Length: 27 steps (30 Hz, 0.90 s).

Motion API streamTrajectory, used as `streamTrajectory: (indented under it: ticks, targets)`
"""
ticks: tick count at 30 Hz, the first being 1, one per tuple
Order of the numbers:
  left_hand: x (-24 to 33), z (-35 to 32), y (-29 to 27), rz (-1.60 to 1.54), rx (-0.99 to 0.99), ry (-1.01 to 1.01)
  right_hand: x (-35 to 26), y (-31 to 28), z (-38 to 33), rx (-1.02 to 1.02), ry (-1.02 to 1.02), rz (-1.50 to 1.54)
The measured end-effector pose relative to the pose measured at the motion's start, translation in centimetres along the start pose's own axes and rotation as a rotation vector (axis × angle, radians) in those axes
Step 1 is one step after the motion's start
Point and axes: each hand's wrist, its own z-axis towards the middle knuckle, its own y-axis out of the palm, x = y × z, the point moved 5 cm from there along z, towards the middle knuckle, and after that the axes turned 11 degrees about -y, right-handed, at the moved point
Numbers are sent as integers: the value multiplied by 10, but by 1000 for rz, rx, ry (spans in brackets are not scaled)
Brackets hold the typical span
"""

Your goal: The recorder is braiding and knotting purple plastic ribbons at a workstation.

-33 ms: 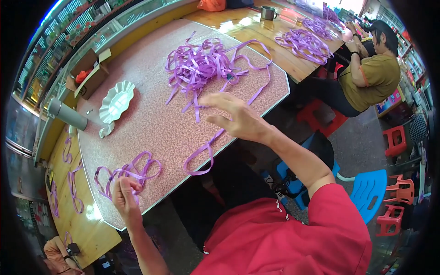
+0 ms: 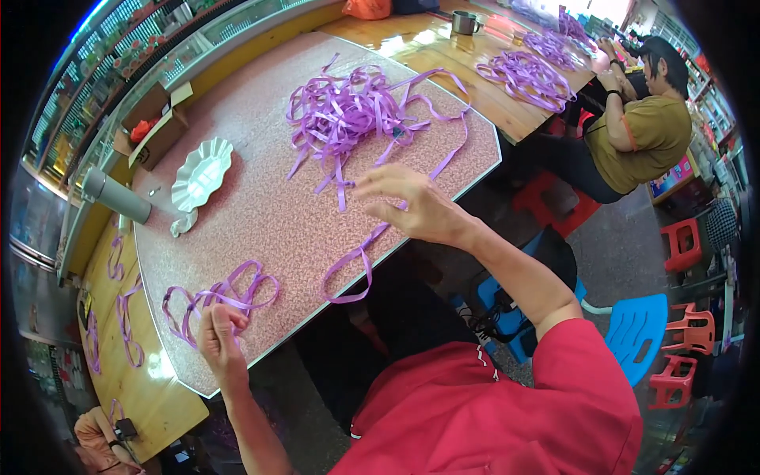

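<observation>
My right hand (image 2: 419, 207) hovers over the table's near right edge, its fingers stretched out and the thumb apart. A single purple ribbon (image 2: 349, 298) with a knotted loop runs beneath it, the loop hanging partly over the edge. Beyond the fingertips lies a big tangled heap of purple ribbons (image 2: 340, 111). At the near left corner my left hand (image 2: 222, 342) is closed, fingers curled toward the thumb; what it holds, if anything, is hidden. Several purple ribbon loops (image 2: 257, 294) lie on the tabletop just beyond that hand.
The pink speckled table (image 2: 261, 190) bears a white scalloped dish (image 2: 204, 176), a grey tumbler (image 2: 117, 198) and an open cardboard box (image 2: 162, 134). A wooden table (image 2: 507, 119) adjoins at the far right, with ribbons and a metal mug (image 2: 465, 23). A co-worker (image 2: 645, 138) sits there. Blue stool (image 2: 636, 336) at right.
My right hand has shifted slightly to the right and nearer to me. The ribbon loop at the table's edge has moved a little right. My left hand has barely moved.
</observation>
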Motion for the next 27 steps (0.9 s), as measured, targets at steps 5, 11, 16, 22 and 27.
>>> streamTrajectory:
  ticks: [5,11,16,22,27]
  targets:
    - [12,-4,41,56,-96,3,-6,18,-29,-146,-85,-71]
    - [39,0,104,215,-203,188,-16,28,-24,-47,-95,-158]
    - [57,-14,143,480,-209,675,-52,24,-8,-164,203,375]
    - [65,-24,132,553,-267,725,-57,25,-10,-245,339,536]
    - [74,-23,106,518,-392,633,-64,19,1,-317,231,519]
